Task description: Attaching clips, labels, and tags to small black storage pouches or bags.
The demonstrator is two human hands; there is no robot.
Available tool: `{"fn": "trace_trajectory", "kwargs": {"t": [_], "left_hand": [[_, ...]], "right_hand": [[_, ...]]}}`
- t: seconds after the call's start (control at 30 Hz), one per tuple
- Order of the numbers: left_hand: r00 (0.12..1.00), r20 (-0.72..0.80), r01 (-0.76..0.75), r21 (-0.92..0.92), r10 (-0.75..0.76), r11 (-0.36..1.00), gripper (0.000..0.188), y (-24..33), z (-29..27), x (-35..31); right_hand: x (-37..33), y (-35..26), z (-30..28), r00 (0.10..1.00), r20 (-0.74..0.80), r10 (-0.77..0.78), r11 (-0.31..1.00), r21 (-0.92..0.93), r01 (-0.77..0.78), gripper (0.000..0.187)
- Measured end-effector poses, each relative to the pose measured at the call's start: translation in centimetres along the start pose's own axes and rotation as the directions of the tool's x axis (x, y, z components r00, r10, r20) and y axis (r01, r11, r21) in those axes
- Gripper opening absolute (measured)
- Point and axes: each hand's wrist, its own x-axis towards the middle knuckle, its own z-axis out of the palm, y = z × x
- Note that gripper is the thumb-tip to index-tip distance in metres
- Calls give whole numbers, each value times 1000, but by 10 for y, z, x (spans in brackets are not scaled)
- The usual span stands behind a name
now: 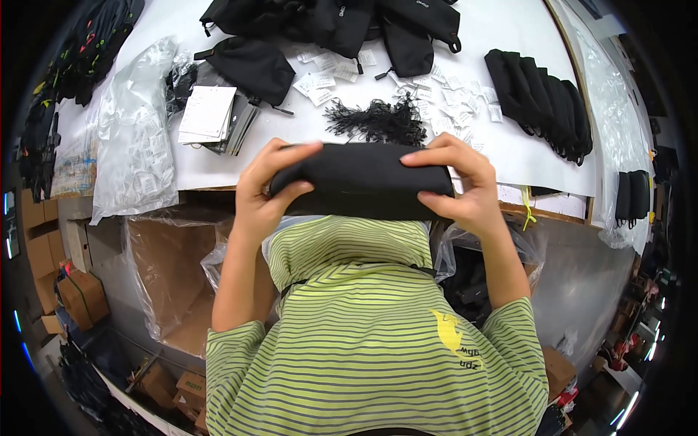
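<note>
A black fabric pouch (pixel 356 174), long and rounded, is held level in front of me at the table's near edge. My left hand (pixel 273 182) grips its left end, fingers on top and thumb on the side facing me. At its right end my right hand (pixel 462 178) closes round it the same way. Just beyond the pouch lies a tangle of thin black cords (pixel 378 120). Small white tags (pixel 454 98) are scattered around the cords.
More black pouches (pixel 338 29) are heaped at the far side, and a row of them (pixel 538 102) lies at right. White cards (pixel 206 114) and a clear plastic bag of tags (pixel 137 138) are at left. Below the white table (pixel 280 131) stands a plastic-lined cardboard box (pixel 174 276).
</note>
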Motion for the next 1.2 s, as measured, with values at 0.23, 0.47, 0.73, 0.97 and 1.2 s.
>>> {"fn": "trace_trajectory", "kwargs": {"t": [0.23, 0.47, 0.73, 0.97, 1.2], "left_hand": [[911, 359, 144, 179, -201, 973, 43, 11, 3, 9], [976, -98, 214, 589, -194, 779, 32, -19, -40, 0], [797, -602, 596, 766, -59, 241, 66, -111, -134, -28], [709, -541, 700, 620, -452, 355, 79, -141, -166, -33], [725, -647, 628, 476, -239, 615, 75, -136, -161, -7]], "right_hand": [[-12, 2, -33, 852, 282, 440, 881, 48, -471, 32], [-21, 25, -120, 879, -461, 125, 894, -331, -301, 32], [-8, 120, -180, 819, -571, -60, 416, -760, -499, 33], [-5, 129, -156, 862, -506, 37, 338, -805, -487, 31], [-4, 151, -177, 863, -502, -59, 222, -850, -479, 24]]}}
